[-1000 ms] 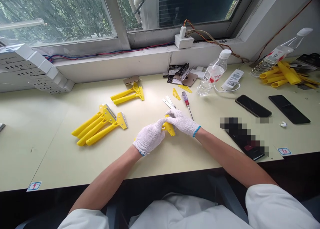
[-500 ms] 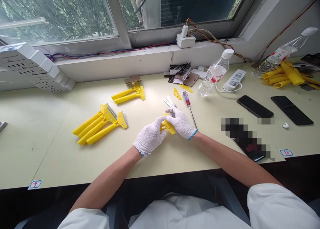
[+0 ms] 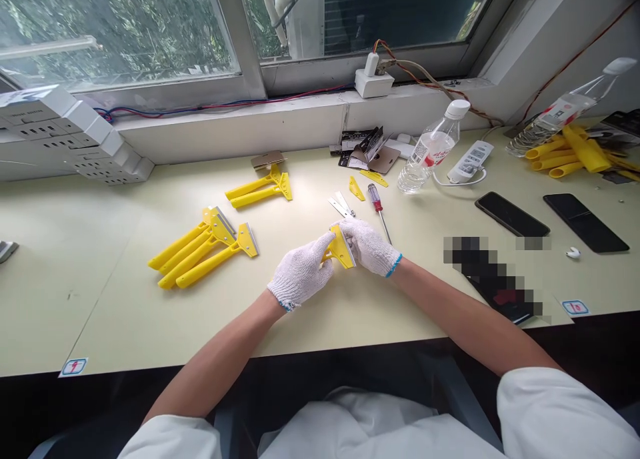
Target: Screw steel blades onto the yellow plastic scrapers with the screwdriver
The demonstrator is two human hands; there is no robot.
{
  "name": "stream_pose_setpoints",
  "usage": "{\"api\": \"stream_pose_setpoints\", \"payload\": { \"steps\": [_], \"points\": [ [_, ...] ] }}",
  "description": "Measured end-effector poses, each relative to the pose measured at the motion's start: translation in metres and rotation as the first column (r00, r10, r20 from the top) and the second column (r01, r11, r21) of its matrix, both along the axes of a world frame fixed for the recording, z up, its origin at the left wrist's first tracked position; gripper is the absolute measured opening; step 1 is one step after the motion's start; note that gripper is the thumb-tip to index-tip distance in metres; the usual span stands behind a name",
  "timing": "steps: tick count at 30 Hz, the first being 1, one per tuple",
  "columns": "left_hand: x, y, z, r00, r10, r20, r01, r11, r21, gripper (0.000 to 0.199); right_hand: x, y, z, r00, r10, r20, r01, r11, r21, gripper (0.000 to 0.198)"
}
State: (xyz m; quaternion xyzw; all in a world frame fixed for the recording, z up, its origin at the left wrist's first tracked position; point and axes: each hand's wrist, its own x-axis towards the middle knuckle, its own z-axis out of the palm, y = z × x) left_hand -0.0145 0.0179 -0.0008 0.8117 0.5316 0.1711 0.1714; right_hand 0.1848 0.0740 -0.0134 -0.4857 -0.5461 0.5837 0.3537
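Both my hands wear white knitted gloves with blue cuffs. My left hand is closed around a yellow scraper, covering most of its handle. A thin metal blade shows along the right edge of the scraper's head. There my right hand has its fingers curled closed against the blade; its fingertips are partly hidden. Just beyond the gloves lie loose metal blades and a screwdriver with a clear and red handle. Two small yellow plates rest behind them.
Several yellow scrapers lie to the left, with two more behind. A water bottle, a power strip and phones are on the right. Yellow handles are heaped at the far right; white boxes stand back left.
My right hand has slid slightly right, off the face of the scraper's head to its blade edge. More of the yellow head and the blade now shows. My left hand keeps its hold.
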Motion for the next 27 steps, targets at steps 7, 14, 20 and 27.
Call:
{"api": "stream_pose_setpoints", "payload": {
  "steps": [7, 14, 20, 27],
  "points": [
    [-0.003, 0.002, -0.003, 0.998, -0.017, -0.062, 0.017, 1.0, 0.008, 0.054, 0.0, 0.005, 0.009, 0.959, -0.112, -0.261, 0.035, 0.958, -0.284, 0.023],
    [-0.015, 0.003, 0.012, 0.879, 0.06, 0.472, -0.034, 0.997, -0.064, 0.039, 0.052, 0.035, 0.02, 0.957, -0.235, 0.171, 0.192, 0.953, 0.233, 0.032],
    [-0.012, 0.002, 0.032, 0.471, 0.395, 0.789, 0.254, 0.795, -0.55, 0.017, 0.076, 0.057, 0.0, 0.606, -0.288, 0.742, -0.238, 0.824, 0.514, 0.024],
    [0.004, 0.002, 0.02, 0.325, 0.588, 0.741, 0.357, 0.649, -0.672, 0.025, 0.057, 0.054, -0.007, 0.438, -0.29, 0.851, -0.308, 0.841, 0.445, 0.025]
  ]
}}
